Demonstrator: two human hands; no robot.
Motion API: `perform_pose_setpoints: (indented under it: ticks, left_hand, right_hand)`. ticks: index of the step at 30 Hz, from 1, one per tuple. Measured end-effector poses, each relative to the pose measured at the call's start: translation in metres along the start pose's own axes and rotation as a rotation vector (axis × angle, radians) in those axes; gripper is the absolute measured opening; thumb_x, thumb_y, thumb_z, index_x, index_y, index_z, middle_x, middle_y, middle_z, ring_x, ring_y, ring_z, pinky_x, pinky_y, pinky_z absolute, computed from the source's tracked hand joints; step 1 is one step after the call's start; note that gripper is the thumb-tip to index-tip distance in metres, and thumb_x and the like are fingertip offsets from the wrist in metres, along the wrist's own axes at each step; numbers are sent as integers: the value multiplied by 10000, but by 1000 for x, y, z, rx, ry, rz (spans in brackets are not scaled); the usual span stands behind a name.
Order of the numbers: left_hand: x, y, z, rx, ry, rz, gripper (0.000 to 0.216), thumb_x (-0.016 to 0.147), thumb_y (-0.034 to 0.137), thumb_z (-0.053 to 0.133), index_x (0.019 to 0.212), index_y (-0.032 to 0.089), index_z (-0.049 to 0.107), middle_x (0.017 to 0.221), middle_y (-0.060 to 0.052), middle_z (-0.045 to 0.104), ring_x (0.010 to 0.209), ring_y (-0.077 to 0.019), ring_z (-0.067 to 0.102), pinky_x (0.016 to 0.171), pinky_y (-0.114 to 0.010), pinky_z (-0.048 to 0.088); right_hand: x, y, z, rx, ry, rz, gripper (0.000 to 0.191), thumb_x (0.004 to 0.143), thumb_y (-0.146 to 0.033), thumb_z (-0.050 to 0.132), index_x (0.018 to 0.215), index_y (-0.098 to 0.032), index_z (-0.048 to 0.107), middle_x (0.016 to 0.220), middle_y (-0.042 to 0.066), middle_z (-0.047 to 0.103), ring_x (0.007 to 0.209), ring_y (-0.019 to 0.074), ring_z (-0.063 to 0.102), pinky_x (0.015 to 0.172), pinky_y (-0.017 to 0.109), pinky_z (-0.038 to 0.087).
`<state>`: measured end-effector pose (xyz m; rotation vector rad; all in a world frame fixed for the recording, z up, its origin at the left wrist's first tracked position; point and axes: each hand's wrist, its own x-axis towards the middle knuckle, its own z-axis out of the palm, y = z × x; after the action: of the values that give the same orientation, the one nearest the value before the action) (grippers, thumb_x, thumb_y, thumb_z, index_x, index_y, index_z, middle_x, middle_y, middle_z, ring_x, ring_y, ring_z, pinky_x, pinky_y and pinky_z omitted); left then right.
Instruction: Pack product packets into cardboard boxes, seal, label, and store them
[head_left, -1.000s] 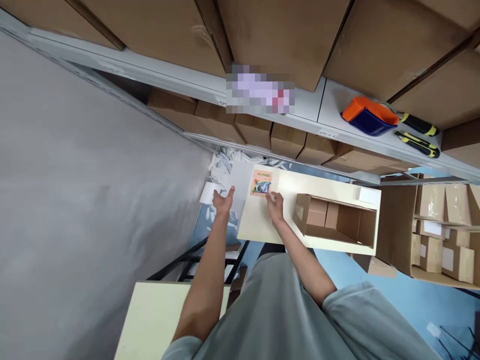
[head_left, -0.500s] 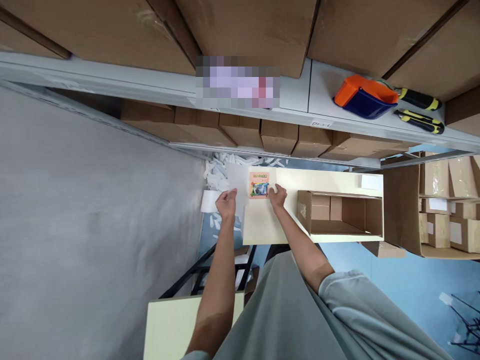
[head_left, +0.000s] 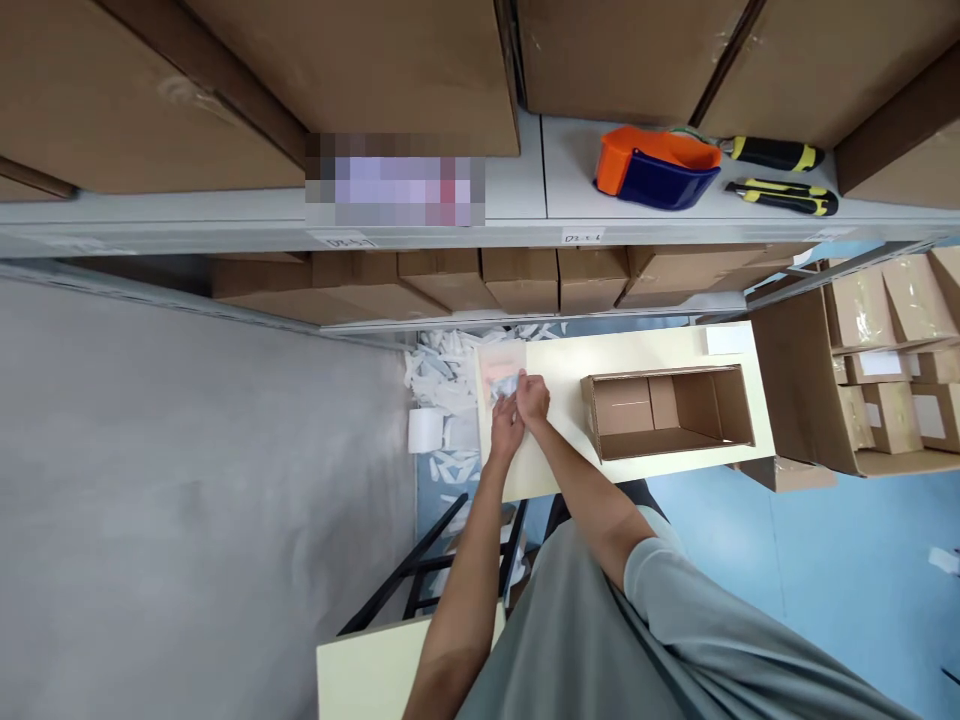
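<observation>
A pink-orange booklet (head_left: 501,368) with a picture on its front lies at the left end of the cream table (head_left: 559,440). A thin, translucent white sheet (head_left: 491,357) covers it, so its colours look pale. My left hand (head_left: 507,430) rests on the lower part of the covered booklet, its fingers stretched forward. Close beside it, my right hand (head_left: 532,400) is closed at the sheet's right edge. The fingertips of both hands nearly meet, and the exact pinch is partly hidden.
An open cardboard box (head_left: 667,412) stands on the table's right side, near a white paper stack (head_left: 727,340). White scraps (head_left: 442,370) and a white roll (head_left: 426,430) lie to the left. Overhead, the shelf (head_left: 517,205) bears cartons, an orange-and-blue tape dispenser (head_left: 660,168) and cutters (head_left: 784,196).
The translucent sheet has gone from the booklet's left side to over it. My left hand has moved right, beside my right hand. The view has shifted and turned slightly.
</observation>
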<state>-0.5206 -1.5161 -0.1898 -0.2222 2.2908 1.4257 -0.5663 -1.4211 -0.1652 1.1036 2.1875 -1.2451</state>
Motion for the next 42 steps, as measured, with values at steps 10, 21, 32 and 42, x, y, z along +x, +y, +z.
perform_pose_setpoints:
  ticks: [10,21,32,42]
  left_hand:
    - [-19,32,-30,79,-2,-41,344,886,293,559,1095,166,801,1120,-141,838,1212,-325,745,1152,-564,538]
    - [-134,205,-58,411,217,491,597,921,441,774,1496,327,661,1844,-74,225,1714,-460,-37,1347,-718,2]
    - [-137,304,42,222,-180,577,233,952,427,683,1093,303,821,1188,-109,783,1267,-375,649,1247,-542,423]
    - [-91,272,108,402,-190,547,347,1000,440,542,1108,304,842,1150,-107,817,1116,-344,714,1061,-439,536]
  right_hand:
    - [-38,-21,-29,2,-83,-2,238,1056,-147,533,1224,-153,701,1194,144,800,1109,237,755,905,281,534]
    - [-136,-8,-184,-201,-276,-737,248,1104,-262,526,1327,-256,635,1166,63,819,1035,272,774,855,299,492]
    - [-122,38,-417,-412,-90,-1177,201,1119,-265,557,1247,-262,712,1184,75,808,1042,238,762,948,321,507]
    - [-62,64,-424,-758,-143,-860,211,1119,-273,566,1242,-277,737,1199,82,826,1041,276,775,829,310,497]
